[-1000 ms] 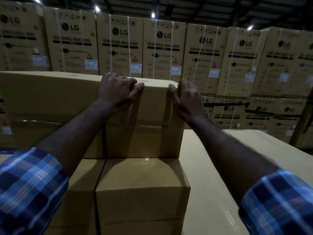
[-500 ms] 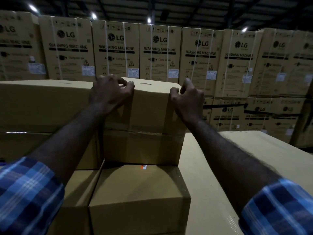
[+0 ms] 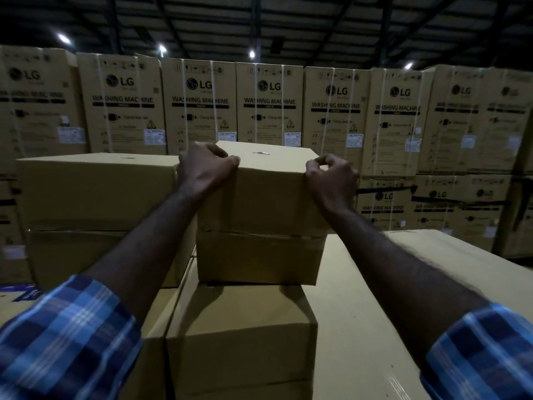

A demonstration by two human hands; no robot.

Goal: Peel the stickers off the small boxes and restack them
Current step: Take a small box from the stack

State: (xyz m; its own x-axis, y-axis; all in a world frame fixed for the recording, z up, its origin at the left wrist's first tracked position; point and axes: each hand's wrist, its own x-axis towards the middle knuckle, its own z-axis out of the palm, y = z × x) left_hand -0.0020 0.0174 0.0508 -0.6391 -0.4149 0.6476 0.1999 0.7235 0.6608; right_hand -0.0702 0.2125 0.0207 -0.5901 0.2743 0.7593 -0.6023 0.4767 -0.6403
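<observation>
The top plain brown cardboard box (image 3: 268,192) has come forward and sideways since half a second ago: it was flush against the neighbouring box on its left then, and now its near face overhangs the front of the brown box beneath (image 3: 248,336) and its top stands a little above the neighbour's. It sits tilted, its far end raised, at the top of the small stack right in front of the person. A small orange-and-white sticker (image 3: 261,153) shows on its top face, towards the far edge.

The left hand (image 3: 202,171) has its fingers curled over the box's upper left edge, clamping that corner; the right hand (image 3: 331,180) hooks its bent fingers over the upper right corner in the same way. Both were lower and flatter against the box earlier.

To the left, the wide brown cardboard box (image 3: 95,192) lies just beside the lifted one, a dark slit between them. To the right, a broad pale cardboard surface (image 3: 360,313) lies lower, bare and level. Behind everything a wall of tall strapped washing-machine cartons (image 3: 199,108) closes off the back. Blue checked sleeves (image 3: 66,339) frame the bottom corners.
</observation>
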